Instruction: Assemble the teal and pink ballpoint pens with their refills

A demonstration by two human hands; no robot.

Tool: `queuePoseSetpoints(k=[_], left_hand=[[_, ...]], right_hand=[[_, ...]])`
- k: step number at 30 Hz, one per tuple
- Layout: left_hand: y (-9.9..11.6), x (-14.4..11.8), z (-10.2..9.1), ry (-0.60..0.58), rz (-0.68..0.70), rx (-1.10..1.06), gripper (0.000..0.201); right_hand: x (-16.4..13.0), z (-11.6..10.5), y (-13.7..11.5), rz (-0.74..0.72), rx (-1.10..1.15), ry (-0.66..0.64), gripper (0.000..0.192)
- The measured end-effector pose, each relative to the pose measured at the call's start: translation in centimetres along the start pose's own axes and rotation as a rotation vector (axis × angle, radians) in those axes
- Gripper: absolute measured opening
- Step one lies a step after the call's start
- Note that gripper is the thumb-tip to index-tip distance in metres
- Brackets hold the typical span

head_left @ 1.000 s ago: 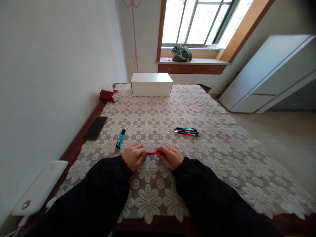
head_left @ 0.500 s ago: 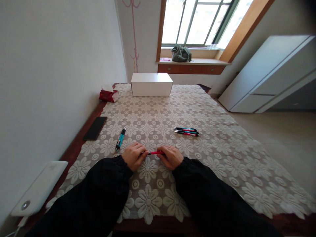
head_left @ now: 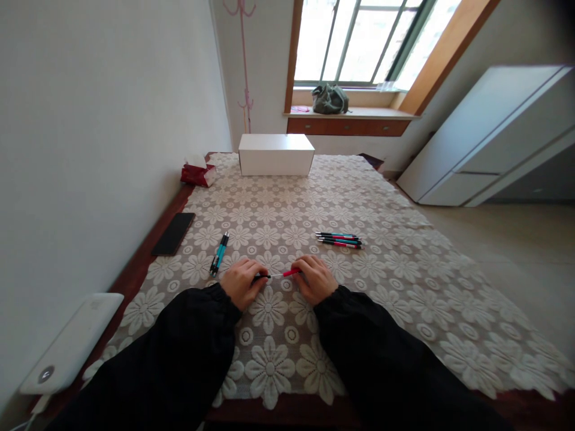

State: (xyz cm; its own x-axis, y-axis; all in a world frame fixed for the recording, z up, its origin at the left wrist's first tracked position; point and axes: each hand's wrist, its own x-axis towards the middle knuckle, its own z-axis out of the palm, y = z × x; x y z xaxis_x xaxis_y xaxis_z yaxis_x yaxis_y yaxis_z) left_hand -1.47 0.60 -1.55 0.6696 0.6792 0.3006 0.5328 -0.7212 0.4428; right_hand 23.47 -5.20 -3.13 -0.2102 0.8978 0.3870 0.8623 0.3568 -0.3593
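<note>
Low over the tablecloth, my left hand (head_left: 244, 281) pinches the black part (head_left: 262, 277) of a pen. My right hand (head_left: 315, 279) is closed on the pen's red barrel (head_left: 291, 272). Between the two parts shows a thin whitish refill (head_left: 277, 275); which part it is fixed to I cannot tell. To the left of my left hand lie blue-and-black pens (head_left: 220, 254), side by side. Several red, blue and black pens (head_left: 339, 240) lie together beyond my right hand.
A lace tablecloth (head_left: 269, 365) covers the table. A black phone (head_left: 174, 234) and a white power bank (head_left: 72, 341) with a cable are along the left edge. Farther back stand a red tissue pack (head_left: 198, 175) and a white box (head_left: 276, 157).
My right hand has moved slightly right and up with the red barrel. The pen's black and red parts have come apart, exposing the thin refill. My left hand has barely moved.
</note>
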Motion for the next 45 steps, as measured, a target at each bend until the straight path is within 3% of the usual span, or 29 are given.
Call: queuePoseSetpoints(k=[11,16,22,33,45], left_hand=[[0.5,0.0,-0.6,-0.009,-0.007,0.098,0.008],[0.0,0.0,0.0,-0.059,0.101,0.025,0.013],[-0.7,0.0,0.7,-0.041,0.172,-0.044,0.018],[-1.0,-0.1,0.6,-0.020,0.078,-0.045,0.013],[-0.5,0.0,0.0,0.032,0.020,-0.025,0.023]], right_hand=[[0.2,-0.6,0.8,0.093,-0.164,0.043,0.012],[0.1,-0.8,-0.1,-0.093,-0.034,0.042,0.026],[0.0,-0.4,-1.3,-0.286,0.058,-0.036,0.014],[0.1,-0.5,-0.5,-0.051,-0.044,0.019,0.014],[0.1,-0.4,-0.3,0.018,-0.045,0.021,0.013]])
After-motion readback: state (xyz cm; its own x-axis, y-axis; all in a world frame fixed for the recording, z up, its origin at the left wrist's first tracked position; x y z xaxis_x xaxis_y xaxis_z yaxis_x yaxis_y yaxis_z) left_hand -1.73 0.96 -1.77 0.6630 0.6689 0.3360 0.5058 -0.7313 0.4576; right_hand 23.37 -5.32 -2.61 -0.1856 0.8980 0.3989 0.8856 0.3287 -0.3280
